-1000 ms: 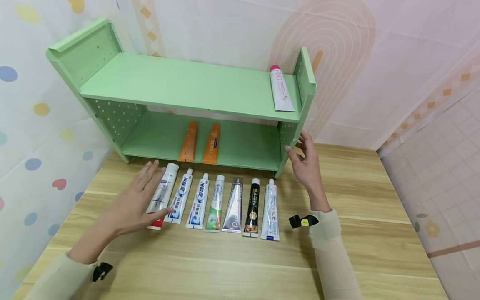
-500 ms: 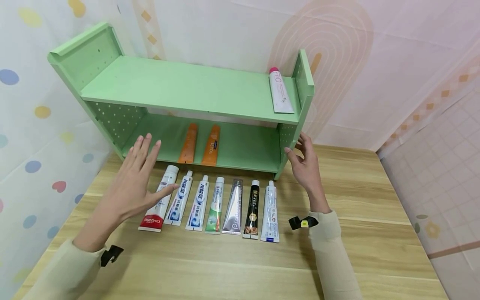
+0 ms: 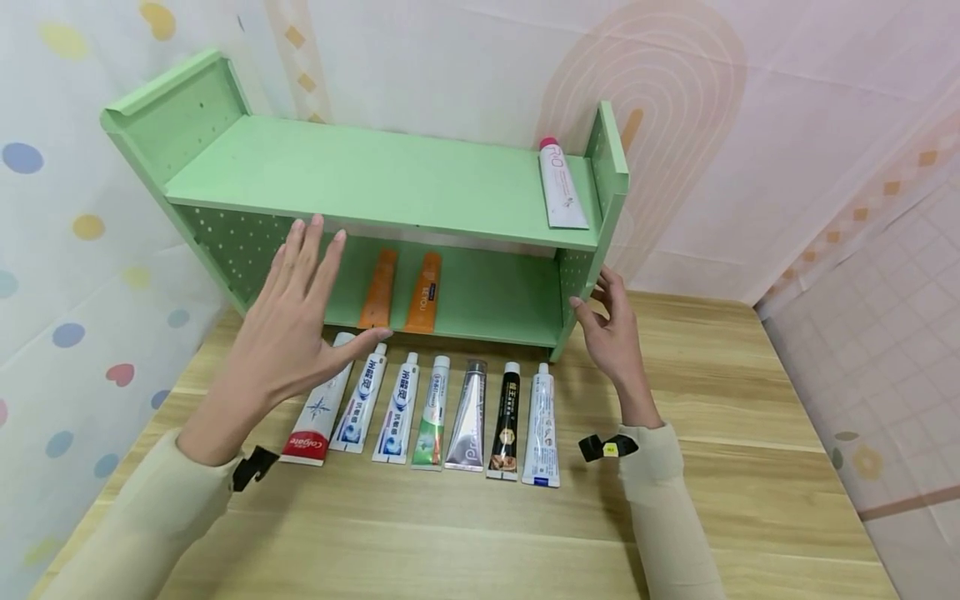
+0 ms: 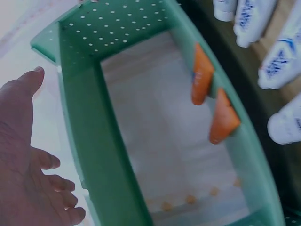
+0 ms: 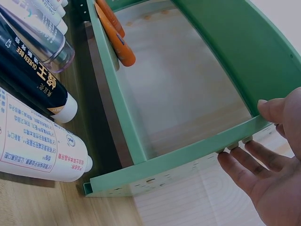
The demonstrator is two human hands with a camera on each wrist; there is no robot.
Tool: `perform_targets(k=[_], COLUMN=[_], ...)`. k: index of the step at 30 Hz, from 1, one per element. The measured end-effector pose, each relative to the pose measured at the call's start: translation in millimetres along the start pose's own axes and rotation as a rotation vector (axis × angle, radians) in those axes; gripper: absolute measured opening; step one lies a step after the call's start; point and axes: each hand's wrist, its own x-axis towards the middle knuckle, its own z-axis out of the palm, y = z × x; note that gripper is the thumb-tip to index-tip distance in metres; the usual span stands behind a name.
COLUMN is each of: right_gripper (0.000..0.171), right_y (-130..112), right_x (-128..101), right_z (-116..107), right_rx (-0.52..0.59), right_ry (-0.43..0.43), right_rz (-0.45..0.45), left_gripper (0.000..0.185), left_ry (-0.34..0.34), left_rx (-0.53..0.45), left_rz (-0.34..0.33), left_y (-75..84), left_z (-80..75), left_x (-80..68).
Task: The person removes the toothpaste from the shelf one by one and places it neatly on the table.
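Observation:
A green two-tier shelf stands at the back of the table. My right hand holds its right side panel, thumb at the front edge and fingers on the outer face; the right wrist view shows the fingertips against that panel. My left hand, fingers straight and spread, is raised in front of the shelf's left half and holds nothing. It partly covers a red-and-white Colgate toothpaste tube. Two orange tubes lie on the lower tier. A white tube with a pink cap lies on the top tier at right.
Several toothpaste tubes lie in a row before the shelf, among them a blue-and-white one, a green-and-white one, a silver one, a black one and a white one. A patterned cloth hangs behind.
My left hand has risen from over the Colgate tube, forward and to the right, up before the shelf, uncovering the tube's red end. The right hand stays on the side panel.

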Motion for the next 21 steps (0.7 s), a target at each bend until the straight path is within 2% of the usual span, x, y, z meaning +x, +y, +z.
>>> perform_targets(k=[12, 21], right_gripper=[0.058, 0.058], right_y=[-1, -1], right_x=[1, 2], right_z=[1, 2], right_rx=[0.009, 0.006], right_ry=[-0.001, -0.004], right_rz=[0.006, -0.004], left_gripper=[0.119, 0.118], left_ry=[-0.041, -0.108], left_rx=[0.036, 0.057], left_rz=[-0.029, -0.038], left_y=[31.4, 50.3], left_z=[-1.1, 0.1], left_x=[46.0, 85.7])
